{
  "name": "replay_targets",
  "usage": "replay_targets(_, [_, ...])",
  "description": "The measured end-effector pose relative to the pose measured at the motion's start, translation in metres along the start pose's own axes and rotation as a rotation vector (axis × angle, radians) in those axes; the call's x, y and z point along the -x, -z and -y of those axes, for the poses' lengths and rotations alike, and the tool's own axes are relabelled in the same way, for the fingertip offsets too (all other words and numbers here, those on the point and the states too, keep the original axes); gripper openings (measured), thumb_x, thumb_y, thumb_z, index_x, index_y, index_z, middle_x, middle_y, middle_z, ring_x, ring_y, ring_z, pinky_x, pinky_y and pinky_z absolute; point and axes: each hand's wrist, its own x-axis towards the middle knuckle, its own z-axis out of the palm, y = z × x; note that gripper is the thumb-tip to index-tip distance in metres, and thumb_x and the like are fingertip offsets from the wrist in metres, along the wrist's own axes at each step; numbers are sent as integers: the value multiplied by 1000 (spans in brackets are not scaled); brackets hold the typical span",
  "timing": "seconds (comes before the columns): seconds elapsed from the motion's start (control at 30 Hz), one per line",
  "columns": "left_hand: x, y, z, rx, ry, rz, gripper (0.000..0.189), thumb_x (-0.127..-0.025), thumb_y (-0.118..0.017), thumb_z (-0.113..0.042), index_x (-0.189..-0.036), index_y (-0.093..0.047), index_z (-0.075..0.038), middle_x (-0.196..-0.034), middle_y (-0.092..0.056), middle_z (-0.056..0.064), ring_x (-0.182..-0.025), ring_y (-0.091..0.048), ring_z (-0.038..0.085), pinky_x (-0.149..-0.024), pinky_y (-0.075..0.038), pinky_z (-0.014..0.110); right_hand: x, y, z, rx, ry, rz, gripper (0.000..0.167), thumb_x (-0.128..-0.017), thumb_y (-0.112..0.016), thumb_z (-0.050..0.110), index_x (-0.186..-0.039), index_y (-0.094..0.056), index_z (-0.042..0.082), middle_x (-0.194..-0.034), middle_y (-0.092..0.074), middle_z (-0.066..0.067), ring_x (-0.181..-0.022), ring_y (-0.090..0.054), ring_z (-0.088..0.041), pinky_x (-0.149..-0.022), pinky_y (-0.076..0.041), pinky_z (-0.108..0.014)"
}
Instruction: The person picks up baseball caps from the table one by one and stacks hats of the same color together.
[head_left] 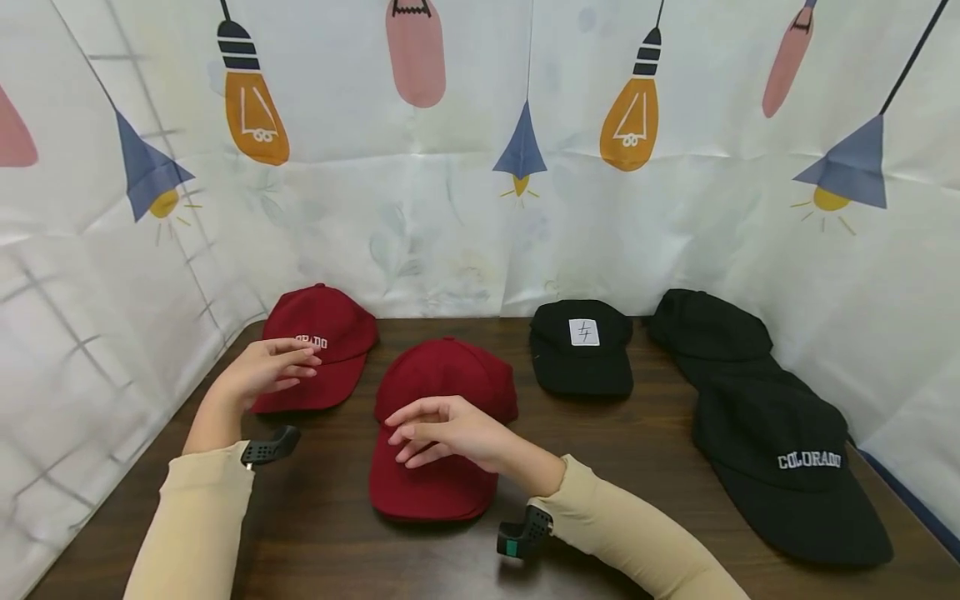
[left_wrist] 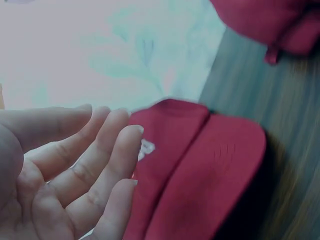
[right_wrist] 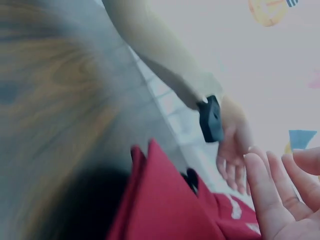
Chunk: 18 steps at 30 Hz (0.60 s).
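Note:
My left hand (head_left: 272,368) hovers in front of a dark red baseball cap (head_left: 330,325) with white lettering, at the back left of the table. Its fingers are relaxed and hold nothing; in the left wrist view the same hand (left_wrist: 75,175) shows a bare palm beside that cap (left_wrist: 200,175). Over a second red cap (head_left: 442,371), in the middle, hangs my right hand (head_left: 446,429), fingers loosely bent around nothing. It covers part of the crown and brim in the head view. The right wrist view shows the brim (right_wrist: 165,200) below that hand (right_wrist: 285,200).
A black cap (head_left: 581,367) with a white square patch stands at the back, right of centre. Two more black caps overlap at the right: one behind (head_left: 708,329), and one lettered COLORADO (head_left: 780,433) in front. A printed curtain (head_left: 465,233) borders the dark wooden table (head_left: 322,517).

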Motion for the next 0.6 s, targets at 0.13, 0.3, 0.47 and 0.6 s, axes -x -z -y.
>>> replay_targets(0.13, [-1,8,10,-5,28,-54,54,-108,-53,-23,-143,-43,17,-105,-74,-2,-87,-69,-1,-79,-56,18,-18,-18,-7,-60,8,-22,33,-102,-58,0,-133,-59,-8,-120,-68,-24,-94,-72,-22,-88,-58,-42])
replay_targets(0.3, [-4,16,24,23,70,-115,54,-109,-51,-25,-143,-44,17,-98,-73,-11,-84,-67,-5,-76,-55,16,-38,-38,-15,-144,13,-82,36,-103,-54,0,-138,-56,-7,-133,-62,-27,-112,-68,-36,-93,-56,-42])
replay_targets(0.47, [-6,22,39,74,85,-190,56,-108,-53,-30,-141,-46,16,-89,-69,-21,-80,-67,-6,-73,-55,15,-57,-52,-14,-230,1,-175,38,-104,-53,2,-141,-54,-6,-135,-62,-24,-122,-62,-41,-98,-53,-43])
replay_targets(0.6, [-8,25,49,108,88,-260,53,-108,-53,-31,-138,-50,12,-85,-68,-24,-77,-67,-6,-70,-54,14,-74,-60,-15,-294,-9,-246,39,-105,-53,3,-143,-53,-5,-138,-60,-23,-125,-60,-40,-102,-50,-44])
